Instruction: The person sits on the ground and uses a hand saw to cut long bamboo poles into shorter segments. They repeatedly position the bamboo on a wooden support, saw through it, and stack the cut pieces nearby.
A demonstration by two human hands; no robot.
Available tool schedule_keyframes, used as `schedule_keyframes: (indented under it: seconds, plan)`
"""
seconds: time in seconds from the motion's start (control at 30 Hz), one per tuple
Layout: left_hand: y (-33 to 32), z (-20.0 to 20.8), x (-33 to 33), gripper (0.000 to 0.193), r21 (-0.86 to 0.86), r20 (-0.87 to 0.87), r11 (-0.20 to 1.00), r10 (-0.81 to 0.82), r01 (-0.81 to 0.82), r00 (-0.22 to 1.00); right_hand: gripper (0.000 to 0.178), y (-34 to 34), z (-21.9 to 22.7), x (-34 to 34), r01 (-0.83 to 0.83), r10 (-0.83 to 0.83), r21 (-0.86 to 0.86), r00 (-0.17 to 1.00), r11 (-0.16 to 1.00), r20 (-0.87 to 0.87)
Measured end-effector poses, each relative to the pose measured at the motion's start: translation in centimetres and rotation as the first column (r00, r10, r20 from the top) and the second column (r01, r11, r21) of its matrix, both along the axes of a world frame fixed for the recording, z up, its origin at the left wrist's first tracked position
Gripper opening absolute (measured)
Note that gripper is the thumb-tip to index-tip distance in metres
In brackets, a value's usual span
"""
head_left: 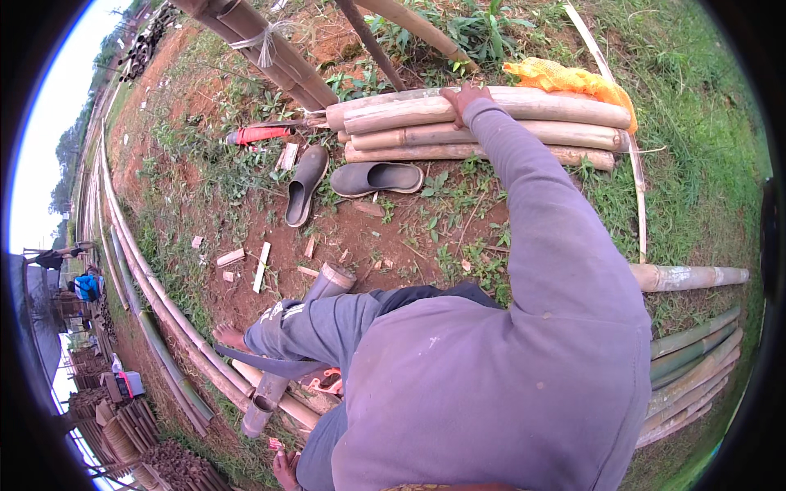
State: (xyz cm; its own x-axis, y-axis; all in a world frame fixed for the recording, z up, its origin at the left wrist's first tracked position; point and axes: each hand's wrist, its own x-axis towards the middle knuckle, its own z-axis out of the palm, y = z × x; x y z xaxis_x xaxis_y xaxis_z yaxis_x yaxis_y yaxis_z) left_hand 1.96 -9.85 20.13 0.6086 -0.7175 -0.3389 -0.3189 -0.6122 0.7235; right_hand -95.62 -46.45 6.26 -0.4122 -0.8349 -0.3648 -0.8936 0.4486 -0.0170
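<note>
My right hand (468, 101) reaches forward to a stack of cut bamboo lengths (491, 131), its fingers over an upper bamboo pole (565, 106) and its thumb on the near side. Low at the left, my left hand (286, 470) is closed on a small red-and-white item, too small to make out. Beside my bare foot (230, 336) is a long dark blade (266, 363); an orange handle (331, 382) shows near it, but whether they join is hidden. A short bamboo piece (260, 413) with an open end lies close by.
Two dark slip-on shoes (308, 186) lie before the stack, near a red-handled tool (260, 134). Orange netting (565, 78) covers the stack's far right. Long bamboo poles (139, 278) run along the left, more bamboo (696, 376) lies right. Tied upright poles (262, 45) stand ahead.
</note>
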Motion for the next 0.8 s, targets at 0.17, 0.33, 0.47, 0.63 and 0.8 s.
schedule_keyframes:
  seconds: [0.17, 0.33, 0.47, 0.63, 0.8]
  plan:
    - [-2.0, 0.2, -0.7, 0.046, 0.009, 0.015, 1.0, -0.023, 0.022, 1.0, 0.103, -0.2, -0.3, 0.4, 0.015, -0.015, -0.01, 0.999, 1.0, -0.037]
    - [-1.7, 0.4, -0.6, 0.046, 0.02, 0.022, 0.999, -0.03, 0.029, 0.999, 0.093, -0.8, 0.9, 1.5, 0.014, -0.013, -0.031, 1.0, 0.999, 0.01]
    - [-1.0, 0.6, -0.6, 0.046, 0.014, 0.022, 1.0, -0.021, 0.02, 1.0, 0.091, -0.4, 1.3, 1.9, 0.014, -0.013, -0.063, 1.0, 0.998, 0.004]
    - [-0.8, 0.8, -0.7, 0.046, 0.016, 0.026, 1.0, -0.016, 0.016, 1.0, 0.079, 0.0, 1.7, 1.8, 0.01, -0.009, -0.063, 1.0, 0.998, 0.005]
    - [-1.2, 1.0, -0.7, 0.046, 0.029, 0.033, 0.999, -0.022, 0.021, 0.999, 0.054, 0.2, 2.2, 3.0, 0.032, -0.033, -0.042, 0.999, 0.999, -0.007]
